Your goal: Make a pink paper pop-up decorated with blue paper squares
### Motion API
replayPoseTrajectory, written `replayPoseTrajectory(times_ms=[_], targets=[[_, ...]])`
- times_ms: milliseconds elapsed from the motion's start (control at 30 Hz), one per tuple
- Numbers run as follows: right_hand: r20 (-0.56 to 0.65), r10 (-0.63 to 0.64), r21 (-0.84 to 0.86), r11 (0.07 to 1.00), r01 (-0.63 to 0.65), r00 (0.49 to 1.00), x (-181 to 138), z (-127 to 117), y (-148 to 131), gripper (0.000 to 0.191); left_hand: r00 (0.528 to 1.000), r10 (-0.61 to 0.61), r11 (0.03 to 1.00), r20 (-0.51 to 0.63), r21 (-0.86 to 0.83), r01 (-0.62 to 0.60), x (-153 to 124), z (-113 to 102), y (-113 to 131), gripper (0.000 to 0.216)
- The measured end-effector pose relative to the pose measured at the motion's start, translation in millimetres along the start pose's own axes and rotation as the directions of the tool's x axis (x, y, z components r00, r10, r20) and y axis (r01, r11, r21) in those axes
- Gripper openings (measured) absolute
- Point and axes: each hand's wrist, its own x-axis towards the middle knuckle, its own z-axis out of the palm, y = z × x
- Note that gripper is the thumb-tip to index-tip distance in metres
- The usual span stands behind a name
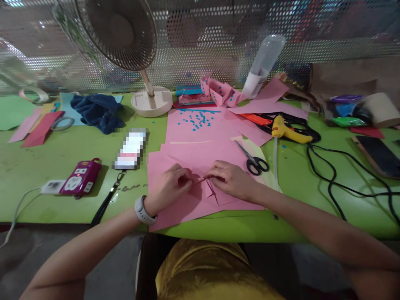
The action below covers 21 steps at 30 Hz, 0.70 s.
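My left hand (171, 184) and my right hand (230, 179) meet over a stack of pink paper sheets (200, 155) on the green table (62, 196). Both hands pinch a small folded pink paper piece (210, 186) between their fingertips; its thin points stick out below the fingers. A white watch sits on my left wrist. Black-handled scissors (253, 158) lie just right of my right hand. Small blue paper dots (197, 118) are scattered on a pink sheet farther back.
A desk fan (125, 46) stands at the back, a dark blue cloth (97, 111) to its left. A yellow glue gun (286, 130) with black cables (337, 175) lies right. A purple power strip (80, 178), a phone (379, 155), a plastic bottle (264, 62) and paper scraps surround.
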Motion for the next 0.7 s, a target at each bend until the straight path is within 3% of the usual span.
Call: replayPoseTrajectory(times_ms=[233, 433, 700], targets=[[-0.038, -0.05, -0.021, 0.999, 0.049, 0.998, -2.4, 0.1, -2.4, 0.029, 1.0, 0.004, 0.999, 0.001, 0.046, -0.004, 2.2, -1.0, 1.8, 0.007], [0.066, -0.282, -0.28, 0.916, 0.289, 0.957, -2.0, -0.8, -1.6, 0.031, 1.0, 0.02, 0.998, -0.017, 0.061, -0.019, 2.2, -0.4, 0.9, 0.006], [0.106, -0.306, -0.302, 0.897, 0.324, 0.946, -0.3, -2.1, -4.8, 0.041, 1.0, -0.003, 0.995, -0.013, -0.098, 0.002, -0.1, -3.7, -6.3, 0.009]])
